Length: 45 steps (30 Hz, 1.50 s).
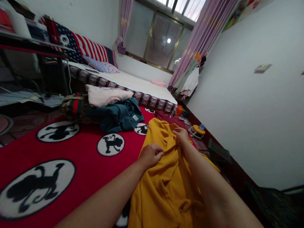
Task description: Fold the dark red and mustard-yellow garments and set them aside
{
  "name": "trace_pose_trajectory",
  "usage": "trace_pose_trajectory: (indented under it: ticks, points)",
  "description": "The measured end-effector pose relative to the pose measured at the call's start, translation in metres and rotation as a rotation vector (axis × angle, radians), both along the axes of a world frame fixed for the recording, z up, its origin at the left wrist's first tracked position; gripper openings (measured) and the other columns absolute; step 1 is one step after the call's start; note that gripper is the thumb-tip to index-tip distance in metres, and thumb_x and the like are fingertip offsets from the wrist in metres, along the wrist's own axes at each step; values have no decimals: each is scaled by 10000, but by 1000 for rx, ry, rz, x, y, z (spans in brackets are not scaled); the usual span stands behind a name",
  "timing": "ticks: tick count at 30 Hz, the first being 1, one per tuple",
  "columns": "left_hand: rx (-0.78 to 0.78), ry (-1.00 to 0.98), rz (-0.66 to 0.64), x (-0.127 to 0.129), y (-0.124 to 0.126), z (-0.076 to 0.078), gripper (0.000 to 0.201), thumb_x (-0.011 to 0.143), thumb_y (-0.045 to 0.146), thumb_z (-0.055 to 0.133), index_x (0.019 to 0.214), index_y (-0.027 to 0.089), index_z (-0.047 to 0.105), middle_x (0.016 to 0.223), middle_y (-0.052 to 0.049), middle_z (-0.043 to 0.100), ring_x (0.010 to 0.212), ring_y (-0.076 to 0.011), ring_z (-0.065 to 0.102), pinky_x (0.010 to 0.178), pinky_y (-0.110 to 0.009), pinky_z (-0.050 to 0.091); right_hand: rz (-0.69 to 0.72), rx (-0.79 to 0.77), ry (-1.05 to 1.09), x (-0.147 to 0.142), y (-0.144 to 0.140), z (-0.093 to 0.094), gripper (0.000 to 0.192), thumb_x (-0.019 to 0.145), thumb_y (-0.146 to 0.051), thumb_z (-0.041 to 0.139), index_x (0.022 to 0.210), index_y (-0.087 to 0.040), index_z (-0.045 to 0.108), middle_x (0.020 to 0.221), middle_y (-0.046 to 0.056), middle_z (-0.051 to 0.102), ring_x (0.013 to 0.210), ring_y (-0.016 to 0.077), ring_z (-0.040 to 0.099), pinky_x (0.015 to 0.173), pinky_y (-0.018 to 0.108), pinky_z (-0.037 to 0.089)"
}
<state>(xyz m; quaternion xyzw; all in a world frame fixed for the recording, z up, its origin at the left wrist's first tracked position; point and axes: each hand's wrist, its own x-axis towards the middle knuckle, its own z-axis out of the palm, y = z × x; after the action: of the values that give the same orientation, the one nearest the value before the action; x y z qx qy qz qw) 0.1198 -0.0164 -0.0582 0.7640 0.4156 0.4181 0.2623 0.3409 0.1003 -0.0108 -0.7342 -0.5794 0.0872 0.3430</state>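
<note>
A mustard-yellow garment (166,183) lies in loose folds over the red blanket (87,167), running from near my body towards the bed. My left hand (151,155) rests on its left part, fingers curled together on the cloth. Farther up, my right hand (181,135) pinches the fabric close to the garment's far end. Part of the right side is hidden by my right forearm. Just beyond the yellow cloth lies a dark red garment (169,117), partly covered by it.
Left of the yellow garment sit a teal garment (121,115), a folded pale pink one (106,95) and a camouflage bundle (74,107). Behind stands a bed (133,79). On the floor at right are a yellow-topped stool (198,129) and a dark folding seat (218,151).
</note>
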Motion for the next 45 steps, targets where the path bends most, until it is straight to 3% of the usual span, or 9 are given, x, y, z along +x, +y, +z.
trace_pose_trajectory:
  ticks: [7, 13, 21, 25, 30, 34, 38, 42, 45]
  points:
    - [70, -106, -84, 1, -5, 3, 118, 719, 141, 571, 754, 166, 681, 730, -13, 618, 658, -125, 534, 605, -226, 366, 67, -56, -59, -24, 24, 14, 157, 664, -298, 741, 707, -147, 738, 661, 48, 719, 682, 191, 665, 602, 227, 458]
    - [39, -293, -64, -1, -5, 1, 100, 665, 117, 467, 606, 184, 421, 547, 53, 357, 520, -94, 359, 519, -237, 251, -83, 49, -73, -38, 43, 32, 225, 745, -277, 609, 825, -137, 765, 923, 159, 743, 925, 293, 673, 768, 309, 480]
    - [-124, -410, -89, 0, -4, 5, 154, 662, 88, 459, 780, 181, 493, 497, 89, 337, 442, -70, 319, 456, -203, 208, 148, 6, 126, -65, 33, 7, 245, 668, -92, 596, 871, -133, 728, 851, 90, 751, 810, 218, 700, 729, 284, 533]
    - [-203, -518, -24, 0, 0, 5, 495, 636, 20, 443, 1102, 160, 537, 560, 74, 477, 446, -69, 410, 441, -163, 268, 317, 47, 211, -63, 5, 4, 383, 659, -58, 575, 1019, -135, 681, 1040, 90, 730, 937, 184, 685, 824, 281, 538]
    - [-162, -481, 115, 0, 5, 0, 441, 660, 22, 460, 1027, 156, 664, 734, 14, 579, 485, -55, 459, 466, -159, 340, 386, 159, 170, -32, -65, 5, 342, 727, -108, 523, 1034, -148, 668, 1095, 101, 684, 1021, 198, 643, 930, 353, 506]
    - [-151, -476, 130, -1, 7, 0, 388, 678, 24, 467, 963, 138, 704, 773, -9, 614, 500, -56, 474, 481, -160, 359, 770, 185, -63, -15, -143, 10, 249, 802, -120, 526, 961, -211, 696, 1047, 75, 678, 1019, 203, 634, 896, 372, 524]
    - [-155, -474, 143, -1, 7, 0, 402, 691, 27, 473, 1009, 138, 693, 780, -11, 614, 486, -53, 470, 481, -161, 372, 1038, 56, -245, -23, -209, 14, 398, 867, -100, 509, 1203, -277, 627, 1277, 92, 592, 1173, 208, 578, 949, 378, 511]
    - [-132, -463, 151, -2, 8, -1, 422, 689, 37, 489, 1050, 145, 678, 775, -12, 612, 529, -68, 506, 530, -170, 412, 1036, 93, -456, -42, -237, 8, 431, 905, -135, 514, 1298, -304, 573, 1416, 111, 487, 1276, 226, 500, 990, 398, 483]
    - [-139, -463, 154, -3, 9, -3, 434, 685, 46, 497, 1069, 145, 671, 779, -13, 611, 531, -71, 511, 533, -176, 418, 1103, 155, -538, -52, -242, 6, 214, 894, -178, 573, 1040, -273, 698, 1419, 101, 495, 1307, 254, 464, 1013, 440, 452]
